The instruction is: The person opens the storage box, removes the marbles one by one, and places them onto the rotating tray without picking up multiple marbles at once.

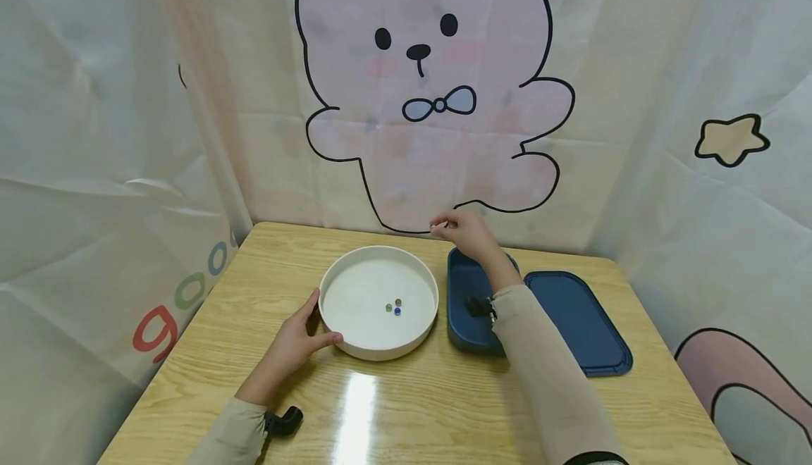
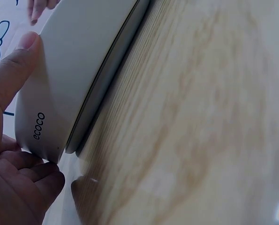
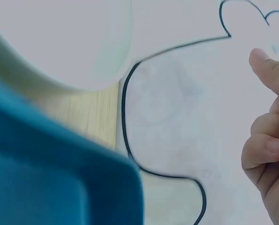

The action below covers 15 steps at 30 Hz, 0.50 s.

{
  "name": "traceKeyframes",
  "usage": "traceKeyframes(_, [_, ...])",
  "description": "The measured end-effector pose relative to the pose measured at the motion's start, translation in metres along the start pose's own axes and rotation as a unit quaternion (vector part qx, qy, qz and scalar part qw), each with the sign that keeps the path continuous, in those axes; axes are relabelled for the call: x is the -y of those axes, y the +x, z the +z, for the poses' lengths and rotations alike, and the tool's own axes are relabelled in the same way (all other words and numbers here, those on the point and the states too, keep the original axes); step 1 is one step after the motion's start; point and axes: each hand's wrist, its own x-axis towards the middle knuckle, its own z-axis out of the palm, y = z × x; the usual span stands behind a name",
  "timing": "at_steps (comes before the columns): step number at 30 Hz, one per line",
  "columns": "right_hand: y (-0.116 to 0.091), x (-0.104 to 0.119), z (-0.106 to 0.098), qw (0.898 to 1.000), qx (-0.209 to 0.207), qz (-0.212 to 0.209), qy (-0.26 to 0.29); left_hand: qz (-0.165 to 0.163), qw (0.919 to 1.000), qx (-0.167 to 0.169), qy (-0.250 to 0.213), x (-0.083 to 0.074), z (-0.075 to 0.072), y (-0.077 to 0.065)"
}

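Observation:
A round white tray (image 1: 355, 282) with a raised rim holds three small glass marbles (image 1: 397, 311), greenish, brownish and blue. My left hand (image 1: 294, 338) grips its left side. In the left wrist view the thumb (image 2: 24, 54) lies along the tray wall, and the fingers (image 2: 38, 180) curl under its lower edge. My right hand (image 1: 466, 232) is raised over the far end of a deep blue box (image 1: 466, 338), touching neither container. Its fingers (image 3: 266, 150) are curled in; whether something small sits between the fingertips cannot be made out.
To the right of the box a flat blue lid (image 1: 583, 324) lies on the wooden table (image 1: 304, 423). A fabric backdrop (image 1: 603, 190) printed with a bear stands behind the table's far edge, with more cloth at both sides.

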Motion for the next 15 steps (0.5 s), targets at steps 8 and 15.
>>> traceKeyframes(8, [0.014,0.030,0.025,0.999,0.018,-0.028,0.025,0.005,1.0000,0.006,0.002,-0.003,0.000,0.001])
traceKeyframes(15, [0.027,0.037,0.060,0.997,0.062,-0.042,0.027,0.008,1.0000,0.003,0.002,-0.002,0.000,0.000])
